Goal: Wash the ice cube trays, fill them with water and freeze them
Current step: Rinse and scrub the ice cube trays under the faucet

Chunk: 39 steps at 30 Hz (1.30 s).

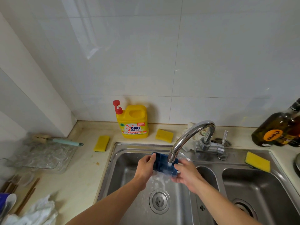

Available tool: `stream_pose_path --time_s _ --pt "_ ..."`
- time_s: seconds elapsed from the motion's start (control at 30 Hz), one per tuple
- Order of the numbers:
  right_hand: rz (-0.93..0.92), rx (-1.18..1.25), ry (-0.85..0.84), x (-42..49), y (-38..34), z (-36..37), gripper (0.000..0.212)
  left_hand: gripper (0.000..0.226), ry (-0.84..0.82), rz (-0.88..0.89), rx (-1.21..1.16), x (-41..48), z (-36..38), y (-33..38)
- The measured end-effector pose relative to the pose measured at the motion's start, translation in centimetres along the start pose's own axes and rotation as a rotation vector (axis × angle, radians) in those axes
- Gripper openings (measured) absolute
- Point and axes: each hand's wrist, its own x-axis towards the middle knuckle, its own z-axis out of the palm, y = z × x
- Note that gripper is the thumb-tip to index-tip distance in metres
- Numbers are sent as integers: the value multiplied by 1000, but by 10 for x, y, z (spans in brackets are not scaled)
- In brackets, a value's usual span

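1. Blue ice cube tray [160, 160]: held in the air over the left basin [123, 169] of the sink, directly under the faucet [186, 138] spout, tilted, gripped from both sides.
2. Left hand [145, 166]: clamped on the tray's left end, thumb on top at the far corner, fingers curled underneath.
3. Right hand [186, 174]: clamped on the tray's right near end, thumb over the top edge, fingers wrapped below and mostly hidden.
4. Water [158, 179]: running from the spout onto the tray, spilling off its near edge and splashing towards the drain [159, 201].
5. Right basin [259, 184]: beside the left one, with a yellow sponge [257, 161] resting on its far rim.
6. Counter, far side: yellow detergent bottle [133, 122] with red pump, upright against the wall; second sponge [164, 135] just right of it, third sponge [102, 143] to its left.
7. Far right: dark glass bottle [276, 129], leaning.
8. Left counter: clear glass dish [43, 155] with a teal-handled brush [65, 141] at its far edge; chopsticks [27, 194] and crumpled white cloth [37, 211] nearer.
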Motion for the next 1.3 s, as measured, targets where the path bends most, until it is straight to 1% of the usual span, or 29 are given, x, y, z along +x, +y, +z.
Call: stream_pose_path --time_s 0.13,0.27,0.37,0.47,0.53,0.63,0.7,0.77,0.87,0.93,1.0,1.1,1.17,1.23,1.3 --pt "39 23 -37 -1 3 9 10 28 7 24 13 4 -3 2" --pt "50 -9 -33 1 9 10 10 34 -16 -50 51 9 -3 1" --pt "1 -97 30 2 13 6 10 30 -82 -142 112 14 -6 -9" --pt "-49 -152 92 -1 15 2 9 27 -154 -241 111 18 -5 -22" --pt "-79 -199 133 -5 16 1 8 30 -196 -286 82 18 -1 -25" --pt "-139 -264 177 -14 14 -1 15 38 -248 -352 28 19 11 -24" --pt "-181 -296 200 -21 11 -5 19 39 -296 -372 4 17 17 -22" --pt "-232 -344 230 -28 7 -11 18 41 -328 -373 -31 13 24 -21" --pt "-252 -367 256 -33 5 -21 20 44 -368 -335 -72 6 31 -23" --pt "-221 -362 240 -35 4 -26 24 45 -338 -294 -113 2 34 -22" --pt "-158 -343 191 -37 8 -29 27 43 -253 -238 -119 1 34 -22" --pt "-56 -320 120 -37 13 -33 35 36 -160 -103 37 -3 29 -20" --pt "10 -258 88 -35 17 -35 43 30 -135 -21 116 -6 23 -20" --pt "108 -106 21 -33 18 -38 57 26 -155 -6 134 -12 19 -18" --pt "216 1 -81 -36 20 -40 74 25 -171 -9 131 -19 20 -19"
